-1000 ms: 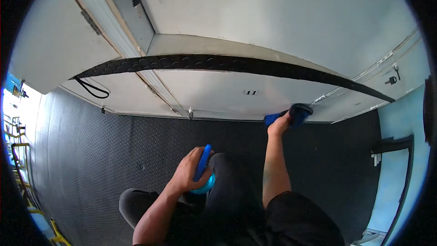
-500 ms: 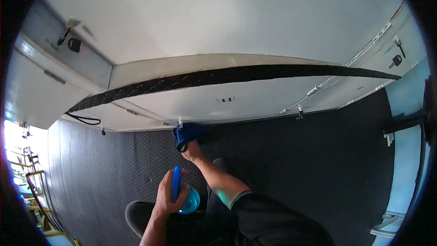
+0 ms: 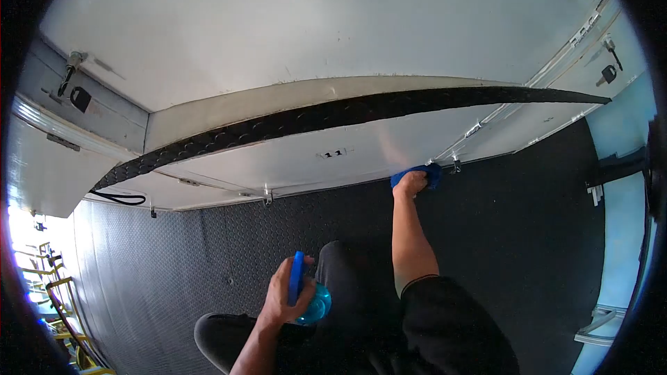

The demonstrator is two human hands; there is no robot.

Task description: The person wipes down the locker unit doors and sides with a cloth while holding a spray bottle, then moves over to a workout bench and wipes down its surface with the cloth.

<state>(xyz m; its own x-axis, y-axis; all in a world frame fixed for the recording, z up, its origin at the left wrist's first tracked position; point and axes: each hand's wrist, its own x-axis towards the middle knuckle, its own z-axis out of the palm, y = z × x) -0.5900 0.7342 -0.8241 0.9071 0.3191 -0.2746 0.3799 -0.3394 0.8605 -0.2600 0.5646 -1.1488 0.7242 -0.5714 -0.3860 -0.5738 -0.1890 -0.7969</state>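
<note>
A person's right hand (image 3: 413,182) holds a cloth (image 3: 433,176) to a low white door (image 3: 292,167) marked 11; the left hand (image 3: 281,295) holds a spray bottle (image 3: 317,305).
The right hand is closed over the bunched blue cloth at the door's bottom edge, just beside a small metal latch (image 3: 456,164). The left hand is wrapped round the bottle's neck, near the knee (image 3: 338,257) and well apart from the door. For an even stroke, the cloth would probably work best spread flat under the palm, pressed lightly and evenly along the edge, with care beside the latch so fabric and knuckles don't snag. The bottle is best held upright, fingers loose on the trigger.
</note>
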